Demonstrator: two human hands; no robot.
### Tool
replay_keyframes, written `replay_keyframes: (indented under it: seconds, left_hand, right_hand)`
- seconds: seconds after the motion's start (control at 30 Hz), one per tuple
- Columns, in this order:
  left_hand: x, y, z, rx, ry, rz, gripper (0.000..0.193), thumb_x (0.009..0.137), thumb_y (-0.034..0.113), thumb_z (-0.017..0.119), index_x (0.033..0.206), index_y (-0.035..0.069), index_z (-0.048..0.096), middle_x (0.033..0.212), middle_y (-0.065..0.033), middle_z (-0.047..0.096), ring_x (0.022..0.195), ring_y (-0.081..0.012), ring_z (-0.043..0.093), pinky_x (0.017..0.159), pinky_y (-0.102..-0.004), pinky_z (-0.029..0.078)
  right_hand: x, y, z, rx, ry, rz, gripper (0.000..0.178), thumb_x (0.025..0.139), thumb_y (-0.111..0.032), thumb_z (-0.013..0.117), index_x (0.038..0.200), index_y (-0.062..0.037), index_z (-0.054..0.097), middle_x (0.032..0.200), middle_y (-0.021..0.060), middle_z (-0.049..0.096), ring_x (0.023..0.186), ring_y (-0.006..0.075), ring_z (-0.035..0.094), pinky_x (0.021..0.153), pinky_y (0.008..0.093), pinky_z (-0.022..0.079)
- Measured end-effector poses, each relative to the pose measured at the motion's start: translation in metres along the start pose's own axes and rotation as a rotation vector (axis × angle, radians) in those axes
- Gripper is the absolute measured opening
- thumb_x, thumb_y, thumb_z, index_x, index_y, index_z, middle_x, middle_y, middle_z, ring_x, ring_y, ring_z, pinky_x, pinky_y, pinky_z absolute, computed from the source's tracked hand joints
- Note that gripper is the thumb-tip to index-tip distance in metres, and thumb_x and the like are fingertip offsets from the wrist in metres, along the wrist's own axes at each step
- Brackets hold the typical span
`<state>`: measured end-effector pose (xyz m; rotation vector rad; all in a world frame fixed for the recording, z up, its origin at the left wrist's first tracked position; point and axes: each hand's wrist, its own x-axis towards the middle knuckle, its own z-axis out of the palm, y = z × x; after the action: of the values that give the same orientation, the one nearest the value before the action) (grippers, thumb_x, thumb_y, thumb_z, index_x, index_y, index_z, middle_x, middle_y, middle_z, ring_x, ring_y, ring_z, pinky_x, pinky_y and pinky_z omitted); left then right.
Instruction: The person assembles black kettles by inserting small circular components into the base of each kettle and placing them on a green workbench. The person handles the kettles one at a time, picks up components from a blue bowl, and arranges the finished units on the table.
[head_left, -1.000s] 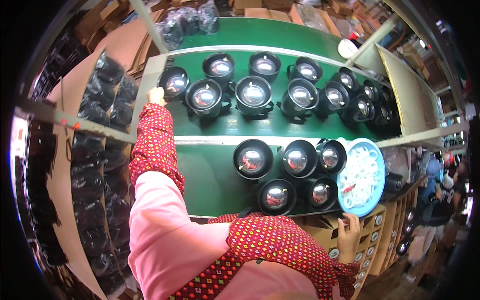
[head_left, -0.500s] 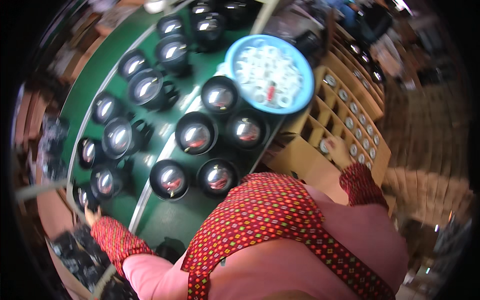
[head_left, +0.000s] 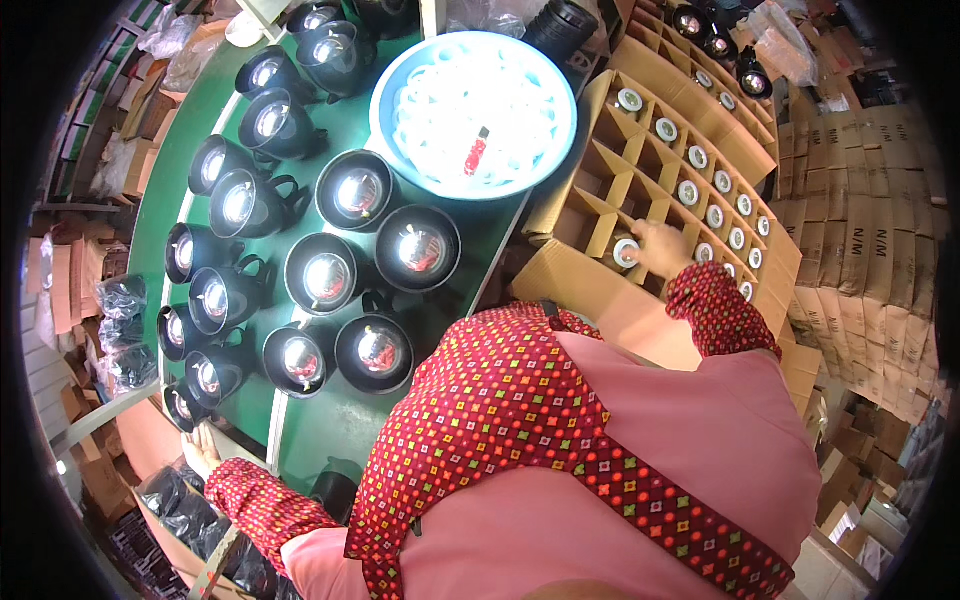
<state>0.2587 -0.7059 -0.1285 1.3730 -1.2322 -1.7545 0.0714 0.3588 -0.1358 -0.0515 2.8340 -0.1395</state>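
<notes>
Round fitting [head_left: 626, 252], small with a silver face, sat in one cell of the divided cardboard box [head_left: 570, 210], and the right hand [head_left: 660, 245] was on it. The fingers were curled around the fitting from its right side, so the hand was grasping it, and the fitting lay just to the left of the palm. Its flat face pointed up, so its short axis ran down into the cell. I could not tell if it was resting on the bottom of the cell or hanging a little above it.

Other cells of the same box, further right and further up, each had a similar silver-faced fitting [head_left: 688, 192] inside. The cells to the left of the hand looked empty.

The left hand [head_left: 203, 447] was far away on the other side, with its palm laid flat on the edge of the green worktop [head_left: 340, 420] and nothing in it. The right hand was therefore much nearer to the box.

On the worktop stood many black lamp housings [head_left: 417, 248] with shiny reflectors, and behind them a light blue bowl [head_left: 385, 140] filled with white rings [head_left: 440, 110]. The bowl was just beside the left wall of the box.
</notes>
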Motion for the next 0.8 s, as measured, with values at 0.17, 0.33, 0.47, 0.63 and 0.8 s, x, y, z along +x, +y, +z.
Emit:
replay_keyframes:
  seconds: [0.17, 0.33, 0.47, 0.63, 0.8]
  left_hand:
    - [-0.096, 0.010, 0.079, 0.143, -0.263, 0.195, 0.053, 0.114, 0.025, 0.049, 0.158, -0.003, 0.040, 0.156, -0.0257, 0.052, 0.138, -0.0397, 0.059, 0.116, -0.0477, 0.052]
    - [-0.294, -0.009, 0.226, 0.196, -0.558, 0.378, 0.047, 0.114, 0.026, 0.052, 0.148, -0.005, 0.053, 0.150, -0.0216, 0.061, 0.133, -0.0343, 0.064, 0.111, -0.0423, 0.053]
    - [-0.472, -0.028, 0.316, 0.477, -0.923, 0.557, 0.042, 0.108, 0.011, 0.056, 0.147, -0.004, 0.057, 0.141, -0.0182, 0.067, 0.126, -0.0282, 0.067, 0.109, -0.0386, 0.053]
    - [-0.566, -0.087, 0.387, 0.547, -1.650, 0.669, 0.073, 0.086, 0.005, 0.084, 0.151, -0.002, 0.052, 0.151, -0.0217, 0.057, 0.140, -0.0330, 0.058, 0.113, -0.0442, 0.050]
    - [-0.601, -0.089, 0.404, 0.506, -1.576, 1.026, 0.107, 0.068, 0.026, 0.099, 0.155, -0.001, 0.042, 0.145, -0.0248, 0.056, 0.132, -0.0429, 0.060, 0.112, -0.0474, 0.050]
  right_hand:
    - [-0.024, 0.004, 0.051, 0.061, 0.018, -0.107, 0.073, 0.078, -0.016, 0.091, 0.142, -0.0148, 0.055, 0.126, 0.0168, 0.059, 0.110, 0.0417, 0.069, 0.089, 0.0493, 0.059]
    - [-0.020, -0.007, 0.002, 0.214, -0.016, -0.040, 0.064, 0.077, -0.018, 0.092, 0.133, -0.0100, 0.064, 0.120, 0.0181, 0.061, 0.108, 0.0425, 0.069, 0.093, 0.0499, 0.058]
    - [-0.017, -0.020, -0.095, 0.186, -0.014, -0.114, 0.062, 0.073, -0.022, 0.090, 0.128, -0.0072, 0.069, 0.113, 0.0200, 0.065, 0.106, 0.0431, 0.069, 0.092, 0.0497, 0.057]
    - [-0.032, -0.087, -0.215, 0.308, 0.091, -0.438, 0.061, 0.075, -0.022, 0.087, 0.130, -0.0059, 0.068, 0.111, 0.0192, 0.064, 0.101, 0.0411, 0.069, 0.086, 0.0482, 0.057]
    - [-0.030, -0.157, -0.241, 0.458, 0.185, -0.800, 0.081, 0.072, -0.025, 0.096, 0.145, -0.0074, 0.064, 0.105, 0.0120, 0.063, 0.089, 0.0285, 0.066, 0.076, 0.0376, 0.053]
